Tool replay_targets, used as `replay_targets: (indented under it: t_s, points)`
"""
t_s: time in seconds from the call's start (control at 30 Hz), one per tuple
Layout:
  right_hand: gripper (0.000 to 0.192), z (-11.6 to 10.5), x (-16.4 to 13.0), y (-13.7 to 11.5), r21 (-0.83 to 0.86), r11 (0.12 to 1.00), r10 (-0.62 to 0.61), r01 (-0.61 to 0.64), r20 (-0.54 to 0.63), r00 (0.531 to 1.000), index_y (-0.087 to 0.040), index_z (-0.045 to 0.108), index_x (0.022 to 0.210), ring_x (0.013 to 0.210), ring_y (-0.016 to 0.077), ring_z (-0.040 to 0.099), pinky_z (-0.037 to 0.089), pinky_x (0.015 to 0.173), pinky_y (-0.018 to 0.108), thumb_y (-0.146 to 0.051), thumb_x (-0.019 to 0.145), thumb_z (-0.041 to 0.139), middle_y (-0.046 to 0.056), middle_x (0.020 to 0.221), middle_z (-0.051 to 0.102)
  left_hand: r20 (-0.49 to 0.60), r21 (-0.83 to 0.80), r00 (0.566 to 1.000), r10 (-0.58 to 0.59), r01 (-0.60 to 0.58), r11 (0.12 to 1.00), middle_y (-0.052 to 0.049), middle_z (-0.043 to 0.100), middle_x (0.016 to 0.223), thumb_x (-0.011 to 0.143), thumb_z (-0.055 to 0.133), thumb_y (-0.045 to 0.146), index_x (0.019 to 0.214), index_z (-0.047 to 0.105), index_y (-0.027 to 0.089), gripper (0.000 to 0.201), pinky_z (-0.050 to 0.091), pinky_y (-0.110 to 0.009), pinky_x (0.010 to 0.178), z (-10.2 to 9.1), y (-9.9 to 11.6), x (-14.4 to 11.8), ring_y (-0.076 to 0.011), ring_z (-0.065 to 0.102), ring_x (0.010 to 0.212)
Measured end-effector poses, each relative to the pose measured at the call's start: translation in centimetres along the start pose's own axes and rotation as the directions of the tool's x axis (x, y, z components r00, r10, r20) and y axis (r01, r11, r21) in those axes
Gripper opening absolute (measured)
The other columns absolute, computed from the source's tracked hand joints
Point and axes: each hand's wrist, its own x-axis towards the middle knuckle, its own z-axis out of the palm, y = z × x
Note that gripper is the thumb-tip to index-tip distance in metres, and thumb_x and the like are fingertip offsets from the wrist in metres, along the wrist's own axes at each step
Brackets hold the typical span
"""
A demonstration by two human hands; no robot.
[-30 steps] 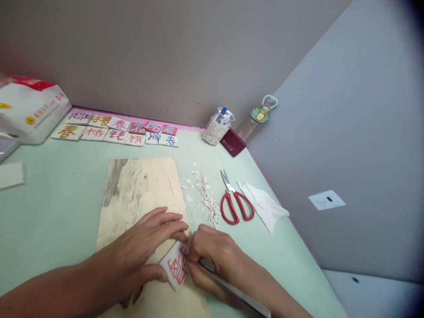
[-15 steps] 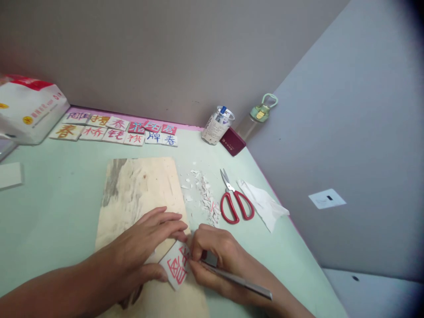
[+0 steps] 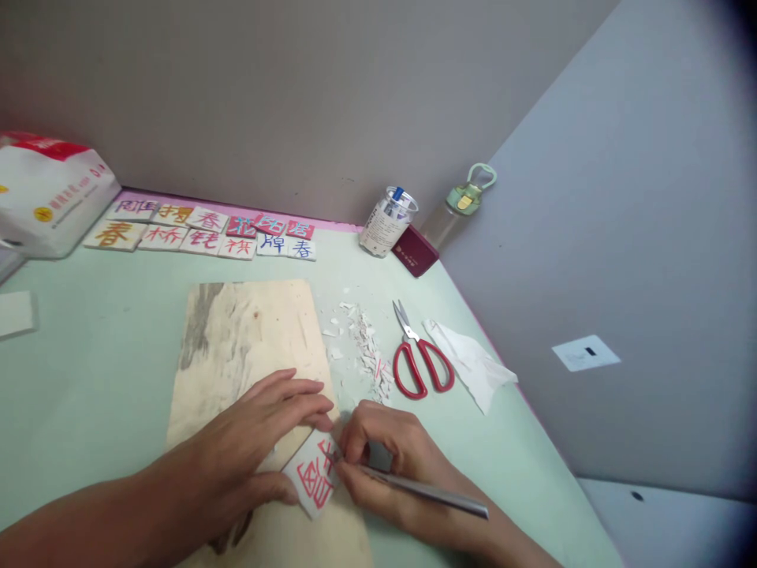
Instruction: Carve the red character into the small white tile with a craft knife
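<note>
A small white tile (image 3: 313, 481) with red characters lies turned at an angle on the wooden board (image 3: 260, 323). My left hand (image 3: 266, 442) steadies it, thumb at the near left edge and fingers at the far edge. Pinched in my right hand (image 3: 384, 465) is a slim grey metal craft knife (image 3: 438, 495), its tip at the tile's right side and mostly hidden by my fingers. White shavings (image 3: 370, 355) are scattered just beyond the board's right edge.
Red-handled scissors (image 3: 419, 355) lie partly spread beside a white tissue (image 3: 470, 363). Farther back stand a can with pens (image 3: 387, 225), a dark red booklet (image 3: 417, 252) and a bottle (image 3: 453, 213). Painted tiles (image 3: 204, 229) line the back; a white package (image 3: 56, 197) sits left.
The knife's rear end has swung slightly up and to the right in my right hand. My left hand and the tile hold almost the same position.
</note>
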Motion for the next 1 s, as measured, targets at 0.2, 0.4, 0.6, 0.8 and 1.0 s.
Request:
replay_targets:
  t_s: [0.2, 0.4, 0.6, 0.8, 1.0]
  points:
    - [0.019, 0.1, 0.2, -0.1, 0.025, 0.999, 0.023, -0.022, -0.033, 0.999, -0.021, 0.055, 0.076, 0.070, 0.0119, 0.053, 0.041, 0.065, 0.025, -0.010, 0.083, 0.069, -0.004, 0.077, 0.058, -0.058, -0.010, 0.998, 0.003, -0.004, 1.000, -0.004, 0.058, 0.157, 0.095, 0.078, 0.042, 0.148, 0.055, 0.035, 0.057, 0.027, -0.053, 0.131, 0.5, -0.1, -0.2, -0.0309, 0.042, 0.154]
    - [0.017, 0.5, 0.2, 0.0, -0.033, 0.999, -0.014, 0.013, -0.041, 0.999, -0.021, 0.057, 0.079, 0.071, 0.0118, 0.055, 0.042, 0.067, 0.025, -0.014, 0.087, 0.069, -0.004, 0.078, 0.060, -0.042, 0.004, 0.999, -0.011, 0.011, 1.000, -0.005, 0.057, 0.157, 0.093, 0.080, 0.038, 0.148, 0.055, 0.035, 0.061, 0.028, -0.053, 0.130, 0.5, -0.1, -0.1, -0.0312, 0.042, 0.154]
    - [0.017, 0.4, 0.1, -0.3, -0.129, 0.988, -0.084, 0.083, -0.003, 0.996, -0.022, 0.053, 0.082, 0.074, 0.0136, 0.055, 0.042, 0.070, 0.026, -0.013, 0.090, 0.066, -0.002, 0.081, 0.060, -0.029, -0.018, 1.000, -0.009, 0.009, 1.000, -0.006, 0.057, 0.156, 0.095, 0.078, 0.041, 0.150, 0.052, 0.035, 0.061, 0.026, -0.057, 0.131, 0.9, -0.3, -0.2, -0.0317, 0.043, 0.153]
    - [0.018, 0.0, 0.4, -1.0, -0.180, 0.980, -0.083, 0.090, 0.045, 0.996, -0.022, 0.050, 0.082, 0.074, 0.0142, 0.054, 0.042, 0.070, 0.026, -0.011, 0.090, 0.061, -0.001, 0.081, 0.057, -0.059, -0.002, 0.998, -0.013, 0.013, 1.000, -0.006, 0.056, 0.158, 0.096, 0.076, 0.046, 0.151, 0.052, 0.035, 0.061, 0.027, -0.057, 0.130, 1.2, -0.6, -0.4, -0.0331, 0.043, 0.153]
    - [0.019, -0.1, 0.4, -1.2, -0.191, 0.976, -0.096, 0.108, 0.073, 0.993, -0.023, 0.048, 0.081, 0.073, 0.0146, 0.053, 0.041, 0.069, 0.026, -0.010, 0.089, 0.059, -0.001, 0.080, 0.054, -0.050, 0.012, 0.999, -0.013, 0.014, 1.000, -0.006, 0.054, 0.160, 0.098, 0.073, 0.050, 0.152, 0.050, 0.035, 0.061, 0.027, -0.057, 0.130, 1.3, -0.7, -0.5, -0.0325, 0.038, 0.155]
